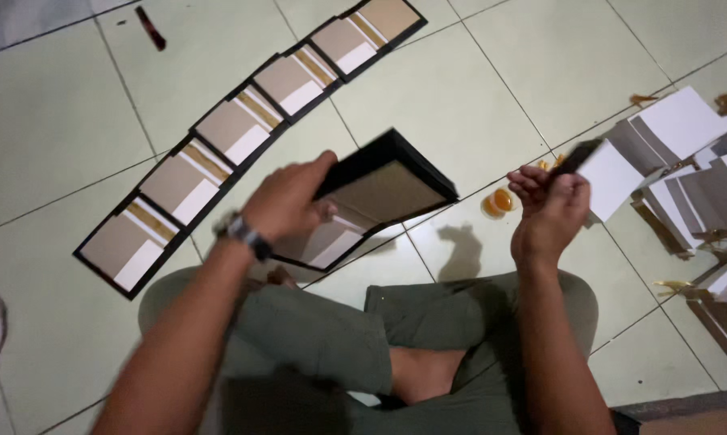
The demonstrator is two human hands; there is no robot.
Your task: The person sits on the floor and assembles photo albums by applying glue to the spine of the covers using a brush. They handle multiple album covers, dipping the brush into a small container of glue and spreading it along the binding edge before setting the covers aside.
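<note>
Where pale floor tiles (460, 97) spread, left hand (283, 201) gripping black-edged board (388, 189), right hand (550, 205) pinching perhaps a brush (577, 155)

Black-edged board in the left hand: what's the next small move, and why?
Probably lower the black-edged board flat onto the floor tiles at the near end of the row of boards. The left hand holds it tilted over that end, partly above another board, while the right hand grips a dark strip.
</note>
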